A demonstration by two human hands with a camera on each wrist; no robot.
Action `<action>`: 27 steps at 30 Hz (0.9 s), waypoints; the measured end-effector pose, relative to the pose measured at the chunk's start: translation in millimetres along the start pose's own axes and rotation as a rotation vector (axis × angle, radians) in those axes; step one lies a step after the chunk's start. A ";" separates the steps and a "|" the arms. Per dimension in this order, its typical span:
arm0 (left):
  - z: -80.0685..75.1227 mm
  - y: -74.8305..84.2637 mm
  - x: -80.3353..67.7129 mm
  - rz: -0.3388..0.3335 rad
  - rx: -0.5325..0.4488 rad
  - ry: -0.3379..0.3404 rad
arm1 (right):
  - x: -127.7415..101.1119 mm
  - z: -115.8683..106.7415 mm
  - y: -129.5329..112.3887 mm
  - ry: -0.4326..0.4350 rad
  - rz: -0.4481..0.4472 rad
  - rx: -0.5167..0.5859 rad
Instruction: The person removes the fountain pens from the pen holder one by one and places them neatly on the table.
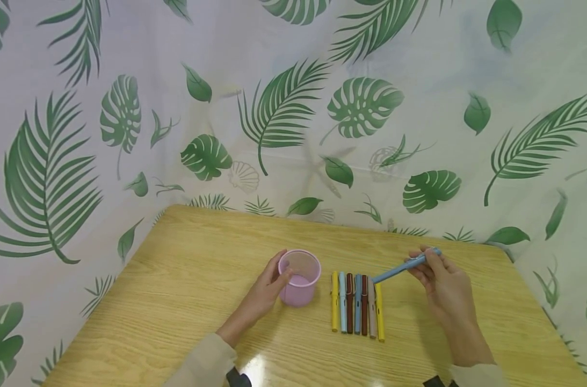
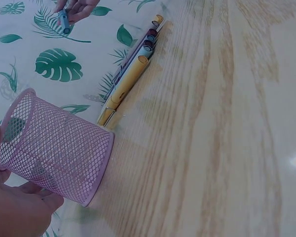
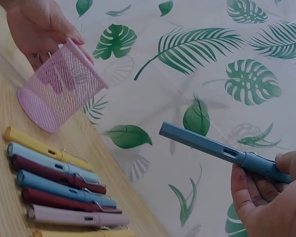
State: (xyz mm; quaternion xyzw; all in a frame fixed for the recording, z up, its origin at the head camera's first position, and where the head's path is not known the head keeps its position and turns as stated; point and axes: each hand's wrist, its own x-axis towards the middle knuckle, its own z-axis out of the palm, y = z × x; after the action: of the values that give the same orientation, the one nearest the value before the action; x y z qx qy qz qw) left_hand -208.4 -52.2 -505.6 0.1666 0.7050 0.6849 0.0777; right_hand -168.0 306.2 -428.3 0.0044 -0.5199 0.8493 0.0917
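My left hand [image 1: 263,294] grips a pink mesh pen holder [image 1: 298,296], its thumb over the rim and fingers round the outer side. The holder stands upright with its mouth up, and no pens show inside it. My right hand [image 1: 448,287] pinches a blue pen [image 3: 202,143] by its capped end, above the table and right of the row. The pen's barrel slants down to the left. Between the hands lie several capped pens side by side: a yellow pen [image 1: 334,306] nearest the holder, then light blue, maroon, blue, maroon, a pale pinkish pen [image 1: 372,314] and another yellow pen [image 1: 380,317].
A wooden table [image 1: 177,322] carries everything. Behind it and along its sides hangs a white cloth [image 1: 283,199] printed with green leaves. Light glares off the tabletop near the front, by my left sleeve [image 1: 203,360].
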 end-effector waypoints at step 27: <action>0.0 -0.2 0.4 0.028 -0.013 -0.014 | -10.4 -51.0 -26.2 -0.073 0.053 -0.159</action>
State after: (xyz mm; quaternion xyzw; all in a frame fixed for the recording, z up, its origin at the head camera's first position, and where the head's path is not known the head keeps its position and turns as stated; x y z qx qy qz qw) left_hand -208.8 -52.1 -505.7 0.1810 0.6975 0.6894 0.0741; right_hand -149.2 361.3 -429.7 0.0145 -0.5885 0.8068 0.0499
